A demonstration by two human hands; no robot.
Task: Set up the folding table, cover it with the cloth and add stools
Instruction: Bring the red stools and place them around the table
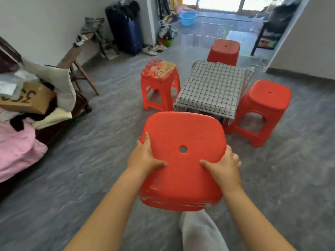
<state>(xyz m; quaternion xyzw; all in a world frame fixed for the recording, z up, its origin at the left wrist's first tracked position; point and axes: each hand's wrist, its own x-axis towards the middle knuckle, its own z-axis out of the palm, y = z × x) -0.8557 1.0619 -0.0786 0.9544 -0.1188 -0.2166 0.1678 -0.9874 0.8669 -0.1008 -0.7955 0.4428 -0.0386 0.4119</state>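
So both hands are clamped on the same red stool (183,160): left hand (145,157) wrapped round its left edge, thumb on the seat top, right hand (223,166) doing the same on the right edge. It's up off the floor, carried out in front of the body with the seat facing the camera. The bottom edge looks layered, so it might be two stools nested, can't say for sure.

Using the table (210,87) as the reference: it's already standing and the checked cloth (217,77) is draped over it, hanging off the sides. One patterned-top stool (159,84) sits just beside its left side, a plain red one (262,109) just beside its right, and another (224,51) at its far side. The carried stool is on the near side, not at the table yet.

My read is we're on the last bit, adding stools, with the near side being the only open spot. Next move probably needs it set down legs-first close to that near edge without snagging the hanging cloth.
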